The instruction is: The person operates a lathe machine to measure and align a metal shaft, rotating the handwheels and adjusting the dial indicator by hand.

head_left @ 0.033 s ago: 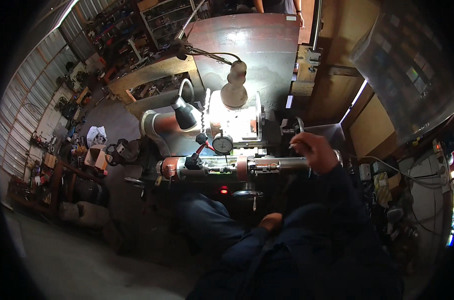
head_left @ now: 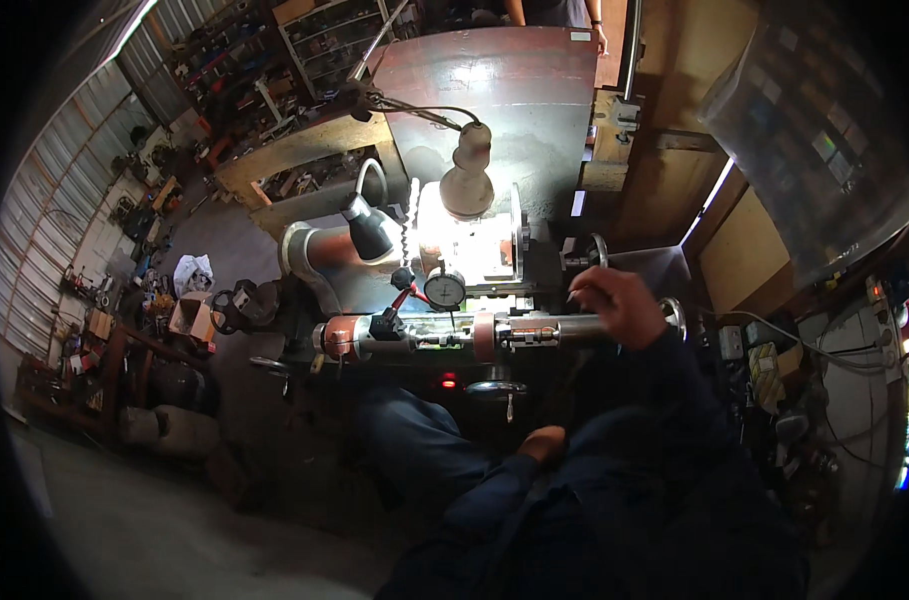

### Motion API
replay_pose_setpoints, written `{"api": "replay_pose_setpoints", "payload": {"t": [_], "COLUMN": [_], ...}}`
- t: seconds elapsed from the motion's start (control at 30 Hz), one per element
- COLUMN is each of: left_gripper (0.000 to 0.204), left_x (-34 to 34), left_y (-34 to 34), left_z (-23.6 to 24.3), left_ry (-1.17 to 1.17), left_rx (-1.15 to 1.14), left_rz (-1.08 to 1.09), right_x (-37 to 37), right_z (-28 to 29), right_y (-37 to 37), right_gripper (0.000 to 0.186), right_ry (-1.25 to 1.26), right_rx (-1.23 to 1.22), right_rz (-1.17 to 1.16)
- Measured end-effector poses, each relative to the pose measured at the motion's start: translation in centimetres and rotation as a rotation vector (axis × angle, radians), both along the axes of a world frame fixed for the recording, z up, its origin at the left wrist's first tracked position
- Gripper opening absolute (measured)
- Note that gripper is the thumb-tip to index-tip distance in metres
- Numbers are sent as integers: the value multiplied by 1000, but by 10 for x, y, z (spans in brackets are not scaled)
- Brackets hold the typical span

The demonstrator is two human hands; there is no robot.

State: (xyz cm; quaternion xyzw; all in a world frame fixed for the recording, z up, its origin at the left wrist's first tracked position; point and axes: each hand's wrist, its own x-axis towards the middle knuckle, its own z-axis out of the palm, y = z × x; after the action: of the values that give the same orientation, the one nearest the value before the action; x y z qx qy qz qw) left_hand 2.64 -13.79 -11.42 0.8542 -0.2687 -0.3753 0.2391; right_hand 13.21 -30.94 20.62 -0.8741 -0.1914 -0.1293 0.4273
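My right hand (head_left: 624, 308) is raised at the right end of a grinding machine, next to a handwheel (head_left: 600, 250). Its fingers are curled round what looks like that wheel's handle, with a small pale tip showing past them. My left hand (head_left: 544, 443) rests low against my leg, its fingers mostly hidden. Left of my right hand, a dial gauge (head_left: 444, 290) hangs on a red and black stand (head_left: 402, 297). The gauge's stem reaches down to a shiny shaft lying across the machine, near a brownish ring-shaped piece (head_left: 484, 337).
A lit work lamp (head_left: 372, 232) bends over the machine from the left. Below the shaft, another handwheel (head_left: 496, 387) juts toward me, close to a small red light (head_left: 448, 380). Plastic sheeting (head_left: 824, 150) hangs at the right. Another person's arm (head_left: 599, 25) shows at the top.
My right hand has shifted slightly to the left, uncovering more of a shiny wheel at the machine's right end. My left hand and the dial gauge have stayed put.
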Motion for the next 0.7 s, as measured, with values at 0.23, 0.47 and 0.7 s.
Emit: {"api": "replay_pose_setpoints", "payload": {"t": [0.23,0.47,0.7], "left_gripper": [23,30,27], "left_x": [7,10,8], "left_y": [4,1,-5], "left_z": [2,-10,-45], "left_ry": [-48,-40,-21], "left_rx": [-67,-39,-35], "left_rz": [-92,-185,-212], "right_x": [-39,-65,-89], "right_z": [-3,-14,-39], "right_y": [30,-34,-67], "right_gripper": [17,17,15], "right_ry": [-63,-181,-268], "right_rx": [-67,-108,-358], "right_rz": [-184,-698,-868]}}
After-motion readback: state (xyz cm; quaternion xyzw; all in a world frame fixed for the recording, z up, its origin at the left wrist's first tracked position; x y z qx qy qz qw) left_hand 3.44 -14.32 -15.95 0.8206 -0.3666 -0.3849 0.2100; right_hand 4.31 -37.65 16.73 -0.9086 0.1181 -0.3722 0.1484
